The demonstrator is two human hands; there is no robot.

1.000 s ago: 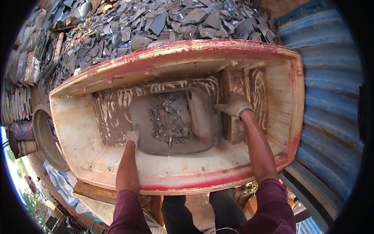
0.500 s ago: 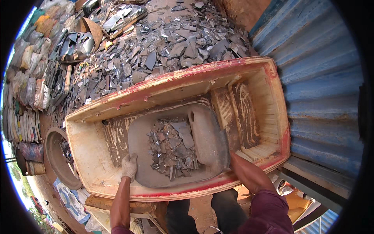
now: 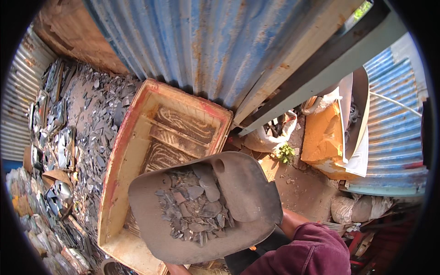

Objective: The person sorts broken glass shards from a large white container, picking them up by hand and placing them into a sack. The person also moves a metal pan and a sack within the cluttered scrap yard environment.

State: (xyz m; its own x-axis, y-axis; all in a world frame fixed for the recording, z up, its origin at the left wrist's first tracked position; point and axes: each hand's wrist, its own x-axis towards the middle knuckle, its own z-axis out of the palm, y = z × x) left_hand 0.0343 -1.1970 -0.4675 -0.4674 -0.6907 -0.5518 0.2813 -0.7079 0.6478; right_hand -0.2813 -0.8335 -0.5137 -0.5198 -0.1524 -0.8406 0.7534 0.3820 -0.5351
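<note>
A dark grey, cut-open plastic jerrycan (image 3: 149, 224) with a hollow moulded handle is held up over the near end of a long tub. Broken dark shards (image 3: 197, 213) and grit lie in its hollow. My left hand is under the jerrycan's near left edge; only a bit of my left wrist (image 3: 177, 269) shows. At its right end my right forearm (image 3: 292, 223), in a maroon sleeve, reaches behind the rim, which hides those fingers. Both hands support the jerrycan. The cream tub (image 3: 114, 183) with a worn red rim has dirt on its ribbed floor.
Shards (image 3: 98, 123) cover the ground at left, beside plastic bags (image 3: 34, 220). A blue corrugated sheet (image 3: 183, 41) and a slanting metal beam (image 3: 321, 73) stand beyond the tub. To the right are a white sack (image 3: 275, 135), a small plant (image 3: 285, 153) and an orange block (image 3: 323, 137).
My view has swung to the right. The jerrycan with its shards has come up out of the tub and toward its right side, carried by both hands.
</note>
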